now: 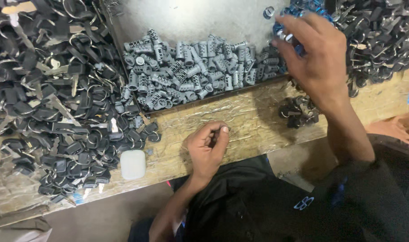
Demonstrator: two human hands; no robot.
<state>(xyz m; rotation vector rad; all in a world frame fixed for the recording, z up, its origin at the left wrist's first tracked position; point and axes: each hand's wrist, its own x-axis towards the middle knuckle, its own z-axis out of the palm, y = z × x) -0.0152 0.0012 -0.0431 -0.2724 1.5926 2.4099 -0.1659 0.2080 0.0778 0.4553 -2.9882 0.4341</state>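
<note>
Workbench (pixel 258 121): a worn wooden top covered with wrinkled clear film, seen across the whole frame; its near edge runs from the left up to the right.

Left heap (pixel 56 94): a large pile of black-headed keys on wire rings is spread over the left half of the bench; it is cut off by the left and far edges. A second like pile (pixel 379 36) is seen at far right, cut off by the frame.

Tray (pixel 191 18): a shallow grey metal tray with a dark rim is set at far centre. A mound of grey lock cylinders (pixel 195 69) is held against its near rim; the far part of the floor is bare.

Blue parts (pixel 303 9): a cluster of shiny blue rings is seen at the tray's far right corner, largely hidden by the right hand.

Right hand (pixel 314 56): it is stretched far over the blue parts, fingers curled down; two small silver-blue pieces are pinched at the fingertips.

Left hand (pixel 207 145): it is rested on the bench near centre, thumb and forefinger closed together; whether anything is held cannot be told.

Small cluster (pixel 298 112): a few black keys are lying under the right wrist, partly hidden.

White case (pixel 133 164): a small rounded white box is placed near the bench edge, just beside the left heap. No label is made out on it.
</note>
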